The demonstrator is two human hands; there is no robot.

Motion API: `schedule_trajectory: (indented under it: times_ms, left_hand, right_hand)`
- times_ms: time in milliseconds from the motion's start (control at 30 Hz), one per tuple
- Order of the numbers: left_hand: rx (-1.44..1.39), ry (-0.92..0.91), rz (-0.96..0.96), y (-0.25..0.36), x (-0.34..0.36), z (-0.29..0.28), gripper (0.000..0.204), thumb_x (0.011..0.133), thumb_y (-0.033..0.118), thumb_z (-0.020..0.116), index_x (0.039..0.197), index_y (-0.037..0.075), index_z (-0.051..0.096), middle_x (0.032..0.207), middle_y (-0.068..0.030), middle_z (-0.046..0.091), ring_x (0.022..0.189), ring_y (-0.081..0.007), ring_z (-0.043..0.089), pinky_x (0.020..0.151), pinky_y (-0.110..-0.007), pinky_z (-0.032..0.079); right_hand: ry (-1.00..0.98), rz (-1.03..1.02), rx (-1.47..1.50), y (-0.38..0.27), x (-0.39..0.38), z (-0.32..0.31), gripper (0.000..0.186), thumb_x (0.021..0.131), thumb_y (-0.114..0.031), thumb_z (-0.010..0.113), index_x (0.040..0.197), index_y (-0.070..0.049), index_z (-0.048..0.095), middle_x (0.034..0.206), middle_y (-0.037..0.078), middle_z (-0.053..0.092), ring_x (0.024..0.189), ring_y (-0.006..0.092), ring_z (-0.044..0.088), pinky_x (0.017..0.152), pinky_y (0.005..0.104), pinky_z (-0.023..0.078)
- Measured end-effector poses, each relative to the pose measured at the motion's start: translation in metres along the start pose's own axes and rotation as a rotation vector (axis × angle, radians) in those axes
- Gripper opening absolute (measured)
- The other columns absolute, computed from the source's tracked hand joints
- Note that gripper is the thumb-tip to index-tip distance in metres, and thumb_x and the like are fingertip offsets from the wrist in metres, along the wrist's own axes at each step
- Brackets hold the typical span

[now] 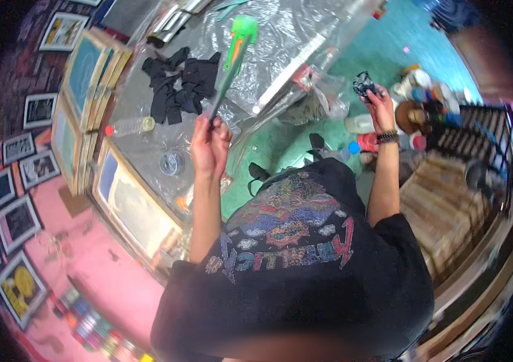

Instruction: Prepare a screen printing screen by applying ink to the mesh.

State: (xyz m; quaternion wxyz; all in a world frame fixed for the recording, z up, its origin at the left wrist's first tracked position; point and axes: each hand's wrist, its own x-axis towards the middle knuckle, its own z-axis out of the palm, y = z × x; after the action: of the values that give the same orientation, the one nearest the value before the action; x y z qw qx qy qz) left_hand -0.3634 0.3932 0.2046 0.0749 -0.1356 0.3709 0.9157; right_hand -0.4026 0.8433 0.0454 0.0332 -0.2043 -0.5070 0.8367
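Note:
My left hand [209, 148] is raised over the near side of the plastic-covered table, its fingers closed around the dark handle of a long, slim tool [232, 69]. The far end of this tool is bright green with an orange strip; its exact kind is unclear. Out to the right, my right hand [381, 110] pinches a crumpled black-and-white piece [363, 84], cloth or plastic, I cannot tell which. A dark beaded bracelet [387, 137] circles that wrist. Just left of the tool, black cloth pieces [169, 87] lie on the table.
Clear plastic sheeting [268, 42] covers the table, with a white tube [289, 72] along its right edge. A clear bottle [130, 126] and a round clear container [172, 162] are at left. Wooden frames [133, 208] lean nearby. Bottles [360, 124] and wooden boards [449, 208] stand at right.

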Motion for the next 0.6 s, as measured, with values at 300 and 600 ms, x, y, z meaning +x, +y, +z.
schedule_trajectory:
  times_ms: [300,600]
  left_hand:
    - [0.142,0.1,0.177,-0.069,0.03,0.124,0.034,0.102,0.012,0.056,0.133,0.006,0.044,0.097,-0.0062,0.054,0.081,-0.0168,0.056,0.072,-0.028,0.044]
    - [0.689,0.357,0.186,-0.104,0.028,0.139,0.035,0.1,0.017,0.064,0.13,0.001,0.057,0.093,-0.0023,0.064,0.074,-0.0095,0.06,0.068,-0.022,0.044]
  right_hand:
    - [-0.542,0.166,0.259,-0.065,0.036,0.114,0.032,0.095,-0.003,0.06,0.126,-0.002,0.052,0.12,0.011,0.064,0.112,0.0229,0.064,0.091,0.0397,0.056]
    - [-0.8,0.308,0.287,-0.066,0.013,0.173,0.032,0.1,-0.008,0.057,0.131,0.001,0.053,0.119,0.011,0.066,0.108,0.0213,0.067,0.098,0.0392,0.055]
